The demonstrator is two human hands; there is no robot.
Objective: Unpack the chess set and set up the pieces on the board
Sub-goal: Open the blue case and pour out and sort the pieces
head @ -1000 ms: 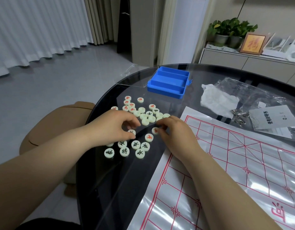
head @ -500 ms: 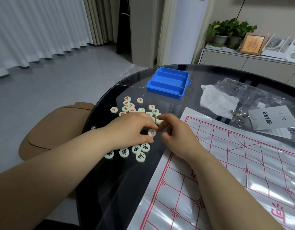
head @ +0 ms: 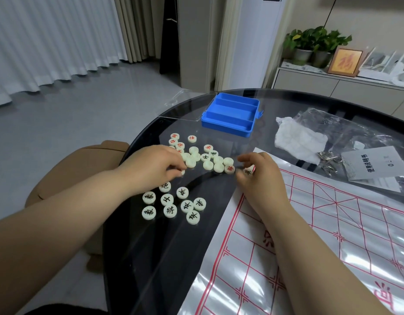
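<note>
Cream round chess pieces lie on the dark glass table (head: 164, 251). A mixed heap (head: 204, 159) with red, black and blank faces sits farther out. Several black-lettered pieces (head: 171, 204) lie face up in a nearer group. My left hand (head: 154, 165) reaches over the heap's left side, fingers curled down, pinching a piece at its fingertips. My right hand (head: 259, 172) holds a piece (head: 249, 171) tilted on edge beside the heap. The paper board (head: 321, 235) with red grid lines lies at the right under a shiny film. The blue case (head: 230, 113) stands open behind the heap.
A crumpled white tissue (head: 298, 138), metal rings (head: 328, 161) and a plastic bag with an instruction sheet (head: 371, 165) lie at the far right. A tan chair (head: 71, 178) stands left of the table's curved edge.
Both hands have moved away from the near black group up to the heap. My right hand has shifted right and lifted a piece on edge. The black pieces are now uncovered.
</note>
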